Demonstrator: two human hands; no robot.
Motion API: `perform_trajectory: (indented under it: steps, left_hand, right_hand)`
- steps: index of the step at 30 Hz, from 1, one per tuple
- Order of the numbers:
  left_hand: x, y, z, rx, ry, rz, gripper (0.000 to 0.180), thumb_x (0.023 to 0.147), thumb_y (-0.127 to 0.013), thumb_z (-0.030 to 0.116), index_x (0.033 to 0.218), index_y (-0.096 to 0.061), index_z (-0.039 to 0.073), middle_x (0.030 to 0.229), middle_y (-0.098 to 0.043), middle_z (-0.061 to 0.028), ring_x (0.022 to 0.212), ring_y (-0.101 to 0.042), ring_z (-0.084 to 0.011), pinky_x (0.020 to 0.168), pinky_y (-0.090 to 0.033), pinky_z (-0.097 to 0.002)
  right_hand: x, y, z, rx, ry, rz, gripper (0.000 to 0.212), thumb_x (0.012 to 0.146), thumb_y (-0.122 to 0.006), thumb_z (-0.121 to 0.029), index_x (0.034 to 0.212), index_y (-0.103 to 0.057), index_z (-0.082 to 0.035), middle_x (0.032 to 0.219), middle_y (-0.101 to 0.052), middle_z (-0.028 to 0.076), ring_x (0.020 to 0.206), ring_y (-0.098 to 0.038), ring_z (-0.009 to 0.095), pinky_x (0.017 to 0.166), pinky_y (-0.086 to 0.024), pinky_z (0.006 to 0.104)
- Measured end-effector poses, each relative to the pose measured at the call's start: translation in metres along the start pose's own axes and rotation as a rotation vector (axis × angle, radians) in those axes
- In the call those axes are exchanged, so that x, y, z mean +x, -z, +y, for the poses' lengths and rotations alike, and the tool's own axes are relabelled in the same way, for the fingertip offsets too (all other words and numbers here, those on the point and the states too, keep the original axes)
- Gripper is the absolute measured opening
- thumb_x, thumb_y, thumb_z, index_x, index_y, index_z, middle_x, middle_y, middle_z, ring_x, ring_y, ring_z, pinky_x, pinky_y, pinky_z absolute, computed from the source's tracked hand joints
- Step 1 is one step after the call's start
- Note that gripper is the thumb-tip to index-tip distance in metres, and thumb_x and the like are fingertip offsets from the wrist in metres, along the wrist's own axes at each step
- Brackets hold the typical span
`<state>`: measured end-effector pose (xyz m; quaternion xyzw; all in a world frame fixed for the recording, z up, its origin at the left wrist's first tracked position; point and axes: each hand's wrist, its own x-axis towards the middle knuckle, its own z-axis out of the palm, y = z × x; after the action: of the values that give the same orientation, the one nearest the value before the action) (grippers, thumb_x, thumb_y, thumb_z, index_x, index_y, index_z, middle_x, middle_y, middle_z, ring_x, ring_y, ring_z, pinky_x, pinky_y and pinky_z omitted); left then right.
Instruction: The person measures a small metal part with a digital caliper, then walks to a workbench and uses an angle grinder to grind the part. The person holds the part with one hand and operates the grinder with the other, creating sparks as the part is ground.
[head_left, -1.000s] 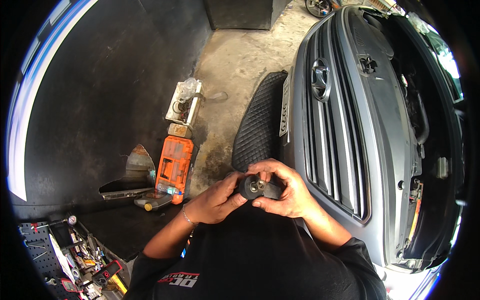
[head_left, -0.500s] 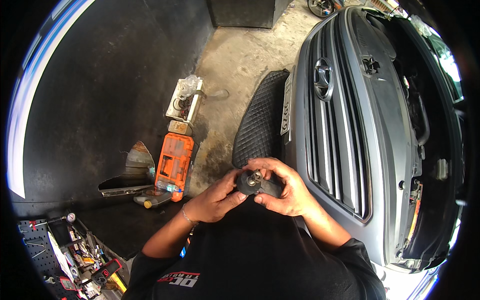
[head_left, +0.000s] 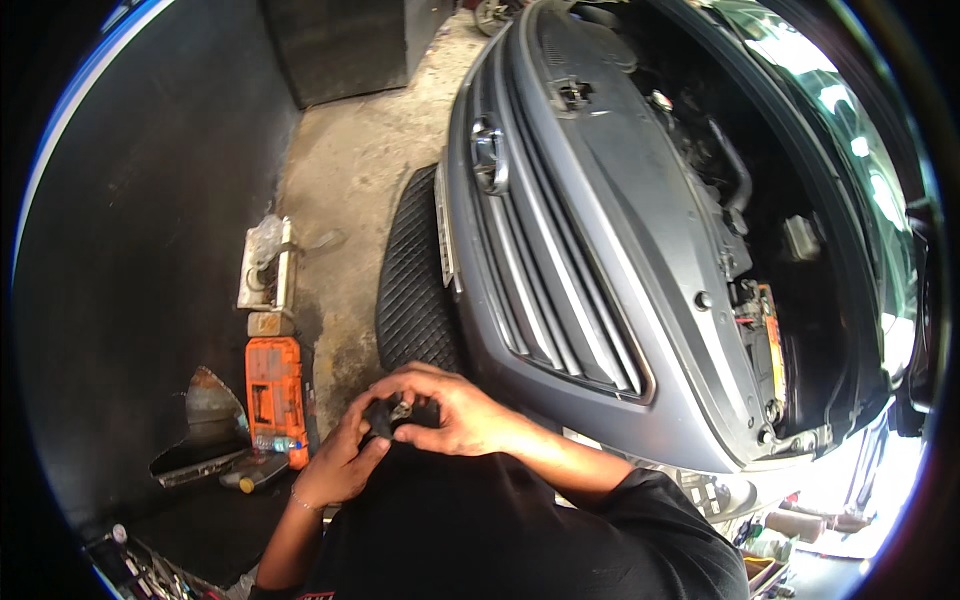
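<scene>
Left hand [head_left: 342,458] and right hand [head_left: 455,412] grasping a small dark part [head_left: 381,418], grey car [head_left: 610,220] at right, orange case [head_left: 262,372] at left

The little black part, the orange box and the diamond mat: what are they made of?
Black part: maybe rubber or plastic, since it's dark and dull; its shiny bit looks like metal. Orange box: likely hard, bright plastic, with moulded-looking ridges. Diamond mat: perhaps dull padded vinyl or fabric, from its quilted lines.

"What lies left of the left hand [head_left: 342,462]?"
"A case [head_left: 283,385], with an open box [head_left: 253,294] beyond it."
"And right of the right hand [head_left: 468,418]?"
"A car [head_left: 630,270]; a mat [head_left: 412,285] sits ahead, between case and car."
</scene>
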<state>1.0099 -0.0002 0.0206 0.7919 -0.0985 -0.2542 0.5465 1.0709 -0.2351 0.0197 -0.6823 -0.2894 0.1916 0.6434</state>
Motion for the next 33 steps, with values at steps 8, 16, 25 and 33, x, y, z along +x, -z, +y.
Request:
perform_trajectory:
  steps: [8, 16, 25, 33]
  left_hand:
    - [0.013, -0.004, -0.011, -0.132, 0.008, -0.098, 0.066, 0.103, -0.055, 0.008, 0.157, -0.017, 0.000, 0.121, -0.062, -0.0150, 0.109, -0.063, -0.0202, 0.099, -0.048, -0.0361]
    - [0.047, 0.063, -0.038, -0.219, -0.012, -0.119, 0.065, 0.105, -0.052, 0.011, 0.158, -0.016, -0.002, 0.104, -0.071, -0.0100, 0.104, -0.067, -0.0192, 0.102, -0.046, -0.0371]
    - [0.120, 0.251, -0.098, -0.199, -0.094, 0.015, 0.068, 0.104, -0.055, 0.017, 0.158, -0.017, 0.000, 0.107, -0.073, -0.0145, 0.112, -0.068, -0.0308, 0.105, -0.045, -0.0421]
    - [0.184, 0.434, -0.087, -0.014, -0.116, -0.017, 0.057, 0.104, -0.058, 0.023, 0.149, -0.031, 0.003, 0.113, -0.072, -0.0192, 0.113, -0.066, -0.0378, 0.099, -0.047, -0.0446]
  right_hand:
    - [-0.006, 0.006, 0.009, -0.017, -0.084, 0.039, 0.049, 0.081, -0.081, -0.007, 0.127, -0.065, -0.008, 0.119, -0.067, 0.006, 0.098, -0.060, 0.018, 0.085, -0.050, 0.0331]
    - [0.069, 0.004, 0.034, 0.047, -0.172, 0.014, 0.050, 0.080, -0.081, -0.001, 0.127, -0.066, -0.008, 0.119, -0.066, 0.005, 0.104, -0.062, 0.015, 0.090, -0.050, 0.0312]
    - [0.290, -0.003, 0.079, 0.123, -0.152, -0.079, 0.057, 0.081, -0.080, 0.003, 0.133, -0.059, -0.004, 0.128, -0.064, 0.007, 0.113, -0.060, 0.016, 0.101, -0.047, 0.0334]
    - [0.457, 0.005, 0.062, 0.005, -0.070, -0.032, 0.056, 0.078, -0.081, 0.003, 0.131, -0.063, -0.006, 0.123, -0.065, 0.006, 0.105, -0.060, 0.015, 0.092, -0.048, 0.0305]
